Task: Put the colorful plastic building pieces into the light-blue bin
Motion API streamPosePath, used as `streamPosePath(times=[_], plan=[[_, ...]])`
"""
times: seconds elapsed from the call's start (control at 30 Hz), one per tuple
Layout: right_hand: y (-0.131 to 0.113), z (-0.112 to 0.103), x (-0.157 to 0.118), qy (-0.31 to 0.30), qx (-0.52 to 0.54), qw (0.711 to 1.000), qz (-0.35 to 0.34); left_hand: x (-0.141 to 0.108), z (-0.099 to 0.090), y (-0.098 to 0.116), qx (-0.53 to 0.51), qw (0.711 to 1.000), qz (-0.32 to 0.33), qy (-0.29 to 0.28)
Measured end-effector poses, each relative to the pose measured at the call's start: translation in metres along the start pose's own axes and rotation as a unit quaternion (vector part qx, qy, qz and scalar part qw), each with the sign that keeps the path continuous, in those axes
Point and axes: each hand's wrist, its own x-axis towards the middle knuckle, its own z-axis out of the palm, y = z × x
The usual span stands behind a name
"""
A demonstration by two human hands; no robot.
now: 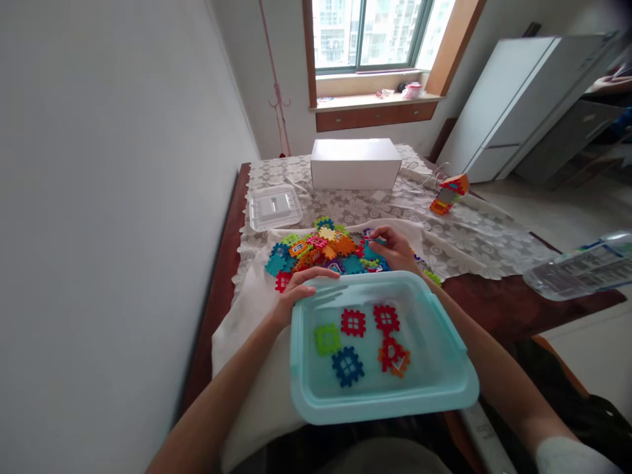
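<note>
My left hand [302, 289] grips the far left rim of a light teal plastic bin [385, 409]. Inside the bin lie several flat notched pieces: a green one [328, 340], a blue one [348, 366], red ones [353, 322] and an orange one partly under a red one. Beyond the bin, a heap of colourful building pieces [328, 247] is spread on a white cloth. My right hand [392, 249] is at the right side of this heap, its fingers closed around a teal piece [375, 247].
A clear lid [274, 207] lies at the back left, near a white box [355, 164]. An orange and red built piece [449, 194] stands at the right. A clear plastic container [582, 266] is at the table's right edge. A wall runs along the left.
</note>
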Motion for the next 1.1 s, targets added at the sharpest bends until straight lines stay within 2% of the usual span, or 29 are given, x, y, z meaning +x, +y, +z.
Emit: streamPosePath(times=[0.1, 0.2, 0.27, 0.37, 0.47, 0.6, 0.7, 0.77, 0.83, 0.9, 0.93, 0.97, 1.03, 1.1], plan=[[-0.008, -0.001, -0.001, 0.021, 0.095, 0.994, 0.054, 0.0, 0.0, -0.001, -0.008, 1.0, -0.003, 0.003], [-0.015, -0.004, -0.004, -0.015, 0.14, 0.984, 0.114, -0.001, 0.001, -0.001, -0.018, 1.0, -0.012, 0.002], [-0.017, -0.005, -0.007, -0.039, 0.136, 0.985, 0.103, -0.002, 0.002, -0.001, -0.018, 1.0, -0.013, 0.002], [-0.018, -0.008, -0.011, -0.075, 0.11, 0.99, 0.041, -0.001, 0.002, 0.0, -0.021, 1.0, -0.014, 0.002], [-0.024, -0.011, -0.017, -0.149, 0.142, 0.979, 0.012, -0.001, 0.003, 0.001, -0.024, 1.0, -0.013, 0.003], [-0.038, -0.018, -0.023, -0.286, 0.172, 0.941, 0.058, 0.0, 0.003, 0.002, -0.008, 1.0, -0.022, 0.008], [-0.043, -0.024, -0.024, -0.327, 0.168, 0.926, 0.088, 0.001, 0.003, 0.001, 0.014, 1.0, -0.015, 0.017], [-0.039, -0.027, -0.022, -0.282, 0.168, 0.941, 0.078, 0.0, 0.002, -0.001, 0.007, 1.0, -0.011, 0.021], [-0.03, -0.028, -0.017, -0.171, 0.117, 0.977, 0.043, 0.0, 0.0, -0.004, -0.008, 1.0, -0.013, 0.022], [-0.019, -0.03, -0.008, -0.049, -0.024, 0.999, 0.003, 0.0, -0.001, -0.008, -0.019, 1.0, -0.018, 0.017], [-0.013, -0.032, -0.004, -0.014, -0.124, 0.992, -0.014, 0.0, -0.002, -0.009, -0.023, 0.999, -0.018, 0.017], [-0.008, -0.034, -0.001, -0.001, -0.225, 0.974, -0.031, 0.001, -0.002, -0.01, -0.027, 0.999, -0.017, 0.015], [0.001, -0.037, 0.003, -0.017, -0.378, 0.924, -0.053, 0.001, -0.003, -0.012, -0.031, 0.999, -0.016, 0.009], [0.007, -0.041, 0.004, -0.053, -0.455, 0.887, -0.063, 0.0, -0.003, -0.012, -0.039, 0.999, -0.022, 0.002]])
